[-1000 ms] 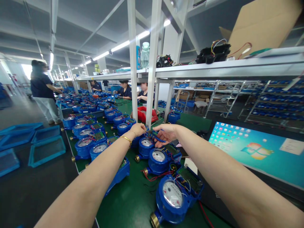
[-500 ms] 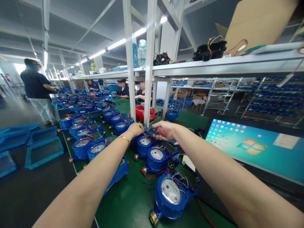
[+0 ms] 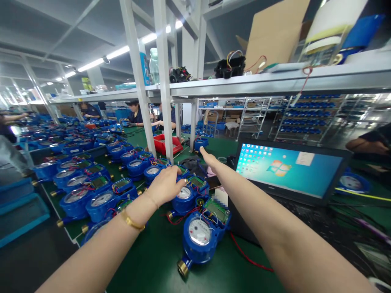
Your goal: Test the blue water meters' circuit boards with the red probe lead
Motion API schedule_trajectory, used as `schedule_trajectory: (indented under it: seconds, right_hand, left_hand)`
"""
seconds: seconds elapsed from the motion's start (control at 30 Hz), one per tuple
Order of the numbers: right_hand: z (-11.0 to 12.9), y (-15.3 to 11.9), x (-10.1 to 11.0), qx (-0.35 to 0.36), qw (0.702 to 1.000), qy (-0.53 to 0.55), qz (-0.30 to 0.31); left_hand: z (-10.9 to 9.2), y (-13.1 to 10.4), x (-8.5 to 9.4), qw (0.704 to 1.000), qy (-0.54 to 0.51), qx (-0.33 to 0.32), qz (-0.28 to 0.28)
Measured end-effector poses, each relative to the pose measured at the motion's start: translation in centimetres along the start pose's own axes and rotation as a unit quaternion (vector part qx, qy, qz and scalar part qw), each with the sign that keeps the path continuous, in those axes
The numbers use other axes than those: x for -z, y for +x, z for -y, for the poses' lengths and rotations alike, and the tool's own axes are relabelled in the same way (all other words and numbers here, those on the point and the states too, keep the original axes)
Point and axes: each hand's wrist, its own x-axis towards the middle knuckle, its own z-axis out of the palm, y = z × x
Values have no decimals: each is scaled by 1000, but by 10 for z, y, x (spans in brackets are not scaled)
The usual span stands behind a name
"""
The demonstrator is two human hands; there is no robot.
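My left hand is open, palm down, above a blue water meter with a white dial; whether it touches the meter is hard to see. My right hand shows edge-on, one digit stretched out and the other fingers mostly hidden, with nothing visible in it. It is beyond the meter's circuit board. Nearest me, another blue water meter lies with its brass end forward, a green board and loose wires at its side. More meters stand in rows to the left.
An open laptop stands to the right, beneath my right forearm's far side. Behind my hands are a red bin and white shelf posts. A shelf crosses overhead. Co-workers sit across the green table. Blue trays lie at left.
The view has swung to the right. My hands, which were close together with curled fingers at a meter's wires, are now apart with fingers loosened; the left is over a nearer meter.
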Motion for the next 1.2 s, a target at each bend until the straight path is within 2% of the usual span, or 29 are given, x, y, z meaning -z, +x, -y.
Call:
schedule_trajectory:
  seconds: [0.1,0.23,0.33,0.43,0.57,0.67,0.8,0.93,1.07,1.2]
  right_hand:
    - [-7,-17,8,40,996,52,-60]
    - [-28,-60,23,78,989,108,-62]
    - [-57,-105,38,82,986,126,-72]
    - [-93,-152,54,73,985,121,-94]
    - [-136,-204,67,65,986,106,-107]
    - [-153,-232,64,85,988,91,-88]
    - [-160,-257,46,122,989,83,-25]
    - [-166,-274,20,165,982,50,73]
    - [-170,-289,0,214,961,-12,172]
    - [-171,-297,-9,232,955,-2,183]
  left_hand:
    - [-18,-45,-17,999,-16,-31,25]
    - [-37,-89,-53,997,-33,-30,56]
    - [-45,-101,-78,999,-40,-19,31]
    - [-47,-106,-90,999,-41,-9,9]
    - [-43,-120,-82,999,-48,-12,12]
    - [-38,-141,-66,996,-69,-30,45]
    - [-30,-175,-46,978,-146,-73,129]
    - [-24,-206,-32,955,-211,-102,184]
    - [-25,-227,-25,945,-234,-87,212]
    - [-31,-238,-24,958,-194,-54,201]
